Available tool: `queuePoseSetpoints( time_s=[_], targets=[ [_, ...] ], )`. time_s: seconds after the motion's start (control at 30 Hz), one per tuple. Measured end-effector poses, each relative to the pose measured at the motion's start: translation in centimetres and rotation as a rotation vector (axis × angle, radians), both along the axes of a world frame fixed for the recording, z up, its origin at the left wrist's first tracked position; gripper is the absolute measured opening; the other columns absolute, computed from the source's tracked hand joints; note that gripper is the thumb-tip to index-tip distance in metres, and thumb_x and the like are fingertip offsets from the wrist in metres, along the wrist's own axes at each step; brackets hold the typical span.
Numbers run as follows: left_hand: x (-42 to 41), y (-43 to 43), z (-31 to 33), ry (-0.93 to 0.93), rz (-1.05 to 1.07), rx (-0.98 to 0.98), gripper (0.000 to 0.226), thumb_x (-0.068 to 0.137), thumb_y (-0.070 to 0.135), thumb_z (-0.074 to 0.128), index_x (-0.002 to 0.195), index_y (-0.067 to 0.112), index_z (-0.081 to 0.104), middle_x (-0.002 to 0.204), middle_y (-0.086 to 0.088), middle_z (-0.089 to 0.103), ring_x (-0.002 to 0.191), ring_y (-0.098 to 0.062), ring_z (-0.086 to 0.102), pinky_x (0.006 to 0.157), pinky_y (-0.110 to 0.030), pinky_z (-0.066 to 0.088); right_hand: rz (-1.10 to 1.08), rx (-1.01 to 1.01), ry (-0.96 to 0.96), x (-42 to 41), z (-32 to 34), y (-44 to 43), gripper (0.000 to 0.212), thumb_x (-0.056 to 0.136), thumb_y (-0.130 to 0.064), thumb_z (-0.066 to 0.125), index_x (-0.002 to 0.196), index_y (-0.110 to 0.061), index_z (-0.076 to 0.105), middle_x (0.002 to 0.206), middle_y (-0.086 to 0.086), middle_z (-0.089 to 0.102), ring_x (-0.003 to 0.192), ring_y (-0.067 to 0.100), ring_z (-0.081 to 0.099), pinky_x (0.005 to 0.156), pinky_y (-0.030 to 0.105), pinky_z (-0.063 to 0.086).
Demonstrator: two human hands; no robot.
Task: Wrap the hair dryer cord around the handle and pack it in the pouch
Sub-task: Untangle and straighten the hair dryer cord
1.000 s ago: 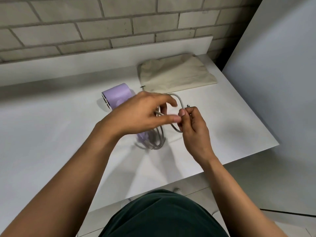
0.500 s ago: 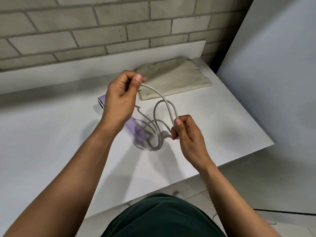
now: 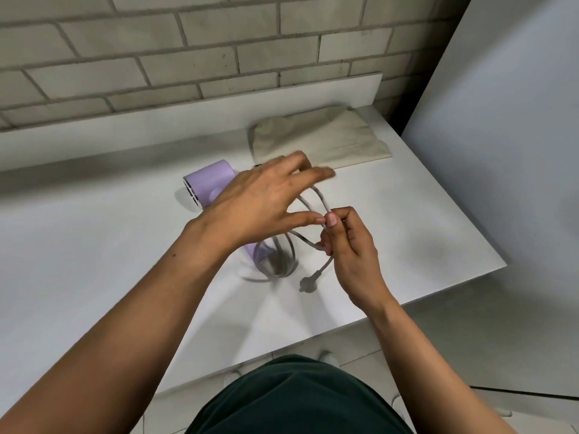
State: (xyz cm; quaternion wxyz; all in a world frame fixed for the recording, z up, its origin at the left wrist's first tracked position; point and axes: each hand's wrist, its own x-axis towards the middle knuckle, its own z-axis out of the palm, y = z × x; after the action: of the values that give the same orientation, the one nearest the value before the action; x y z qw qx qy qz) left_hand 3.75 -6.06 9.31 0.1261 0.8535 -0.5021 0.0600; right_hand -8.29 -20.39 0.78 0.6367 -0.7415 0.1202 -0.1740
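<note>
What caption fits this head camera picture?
Right hand pinches grey cord, left hand spread over purple hair dryer, pouch behind.

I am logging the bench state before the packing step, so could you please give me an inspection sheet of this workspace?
Surface: white table with a raised back ledge.
Job's things: lilac hair dryer lies on the table; beige pouch lies flat behind it, not yet filled.
Clutter: nothing seen.
Hands: left hand spread over the dryer's handle, fingers straight; right hand pinches the cord.
Cables: grey cord loops, blurred, at the handle end; plug loose below the right hand.
Surroundings: brick wall behind, white panel at the right, tiled floor below.
</note>
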Motion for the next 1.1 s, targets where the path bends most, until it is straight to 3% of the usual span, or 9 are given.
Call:
queuePoseSetpoints(
  time_s=[0.1, 0.2, 0.33, 0.5, 0.6, 0.67, 0.8, 0.97, 1.1],
  targets=[
    [-0.3, -0.6, -0.3, 0.048, -0.042, 0.093, 0.044, 0.098, 0.062, 0.049, 0.132, 0.036, 0.061, 0.115, 0.014, 0.065, 0.105, -0.012, 0.065, 0.067, -0.032, 0.049, -0.001, 0.041, 0.012, 0.2, 0.0, -0.1, 0.022, 0.111, -0.030, 0.046, 0.095, -0.018, 0.057, 0.073, -0.011, 0.056, 0.071, 0.011, 0.053, 0.083, 0.046, 0.060],
    [-0.3, -0.5, -0.4, -0.023, -0.025, 0.060, 0.047, 0.100, 0.060, 0.039, 0.110, 0.026, 0.070, 0.101, 0.010, 0.067, 0.095, -0.019, 0.066, 0.059, -0.030, 0.036, -0.007, 0.108, 0.050, 0.3, 0.0, -0.7, 0.024, 0.111, -0.032, 0.047, 0.096, -0.017, 0.058, 0.077, -0.003, 0.065, 0.076, 0.017, 0.063, 0.090, 0.058, 0.056],
    [0.1, 0.8, 0.5, -0.067, 0.042, -0.275, 0.041, 0.103, 0.053, 0.047, 0.100, 0.019, 0.070, 0.091, 0.006, 0.067, 0.083, -0.025, 0.067, 0.060, -0.040, 0.052, -0.035, 0.130, 0.134, 0.3, -0.5, -1.7, 0.029, 0.111, -0.036, 0.043, 0.103, -0.013, 0.058, 0.097, 0.004, 0.078, 0.095, 0.026, 0.074, 0.090, 0.060, 0.057],
    [0.2, 1.3, 2.2, -0.083, 0.082, -0.402, 0.036, 0.103, 0.046, 0.057, 0.098, 0.014, 0.073, 0.084, 0.006, 0.060, 0.073, -0.024, 0.060, 0.062, -0.047, 0.054, -0.093, 0.231, 0.167, 0.7, -0.7, -1.9, 0.032, 0.111, -0.034, 0.045, 0.098, -0.007, 0.059, 0.095, 0.011, 0.077, 0.081, 0.042, 0.069, 0.065, 0.055, 0.059],
    [0.8, 1.5, 2.5, -0.141, 0.115, -0.377, 0.037, 0.102, 0.046, 0.058, 0.097, 0.014, 0.074, 0.081, 0.003, 0.061, 0.072, -0.029, 0.062, 0.061, -0.047, 0.055, -0.082, 0.264, 0.224, 1.0, -0.9, -2.1, 0.031, 0.109, -0.035, 0.048, 0.092, -0.020, 0.070, 0.101, 0.007, 0.077, 0.101, 0.037, 0.068, 0.083, 0.056, 0.061],
    [1.2, 1.9, 2.9, -0.154, 0.142, -0.435, 0.035, 0.102, 0.043, 0.061, 0.097, 0.011, 0.075, 0.084, -0.003, 0.069, 0.073, -0.028, 0.065, 0.066, -0.042, 0.055, -0.041, 0.249, 0.271, 1.0, -1.4, -2.4, 0.030, 0.108, -0.033, 0.050, 0.098, -0.015, 0.072, 0.104, 0.006, 0.076, 0.106, 0.032, 0.069, 0.096, 0.054, 0.058],
    [1.0, 2.0, 4.1, -0.160, 0.168, -0.575, 0.034, 0.102, 0.038, 0.065, 0.094, 0.007, 0.076, 0.080, -0.003, 0.069, 0.071, -0.013, 0.056, 0.069, -0.020, 0.040, -0.052, 0.336, 0.293, 1.2, -2.2, -2.7, 0.029, 0.109, -0.030, 0.050, 0.099, -0.008, 0.066, 0.100, 0.007, 0.072, 0.095, 0.034, 0.075, 0.092, 0.048, 0.061],
    [0.1, 1.7, 5.6, -0.144, 0.213, -0.759, 0.033, 0.102, 0.034, 0.066, 0.092, 0.004, 0.075, 0.077, 0.008, 0.057, 0.070, -0.005, 0.048, 0.067, -0.012, 0.036, -0.093, 0.022, 0.448, 2.1, -4.7, -3.8, 0.029, 0.105, -0.033, 0.050, 0.092, -0.017, 0.070, 0.093, -0.004, 0.072, 0.085, 0.021, 0.068, 0.081, 0.044, 0.060],
    [-0.5, 1.4, 6.8, -0.021, 0.223, -0.877, 0.025, 0.102, 0.038, 0.065, 0.096, 0.016, 0.073, 0.077, 0.019, 0.056, 0.067, 0.001, 0.048, 0.066, -0.019, 0.037, -0.078, -0.410, 0.663, 2.2, -5.6, -5.8, 0.030, 0.104, -0.034, 0.052, 0.101, -0.009, 0.069, 0.098, 0.009, 0.068, 0.099, 0.038, 0.063, 0.083, 0.041, 0.050]
  ],
)
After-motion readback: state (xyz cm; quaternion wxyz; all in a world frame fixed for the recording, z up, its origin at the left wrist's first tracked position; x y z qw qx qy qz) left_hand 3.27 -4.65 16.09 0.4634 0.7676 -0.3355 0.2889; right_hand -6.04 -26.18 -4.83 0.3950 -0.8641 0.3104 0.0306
